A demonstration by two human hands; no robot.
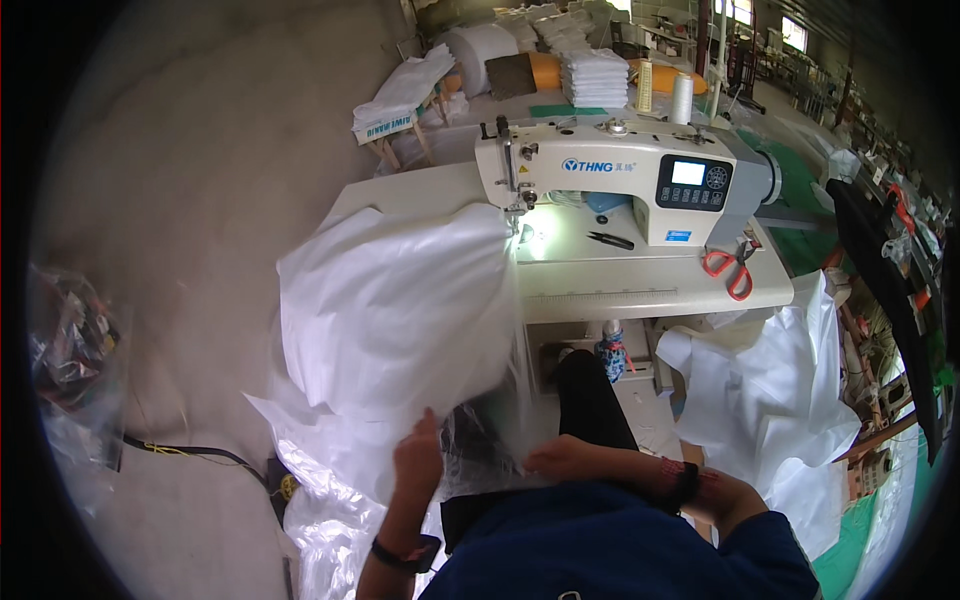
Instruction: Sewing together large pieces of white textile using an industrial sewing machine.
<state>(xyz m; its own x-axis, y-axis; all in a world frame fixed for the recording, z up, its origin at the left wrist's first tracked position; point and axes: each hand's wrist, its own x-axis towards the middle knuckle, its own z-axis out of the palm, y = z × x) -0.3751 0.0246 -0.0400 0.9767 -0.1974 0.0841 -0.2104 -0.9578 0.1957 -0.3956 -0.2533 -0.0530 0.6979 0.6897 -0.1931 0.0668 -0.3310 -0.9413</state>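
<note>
Fabric (395, 310), white and bunched, hangs off the bench's (650, 290) left front corner below the sewing machine (620, 180), hiding the needle area. I see my left hand (418, 462) pinching its lower edge. My right hand (560, 458) grips the fabric too; its fingers are hidden. Red scissors (728, 268) lie at the bench's right edge.

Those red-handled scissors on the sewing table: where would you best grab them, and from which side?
I'd take the red scissors by their handle loops, coming from the table's front edge. The loops lie nearest that edge, flat and uncovered, while the blades point back toward the sewing machine, which blocks that side.
</note>
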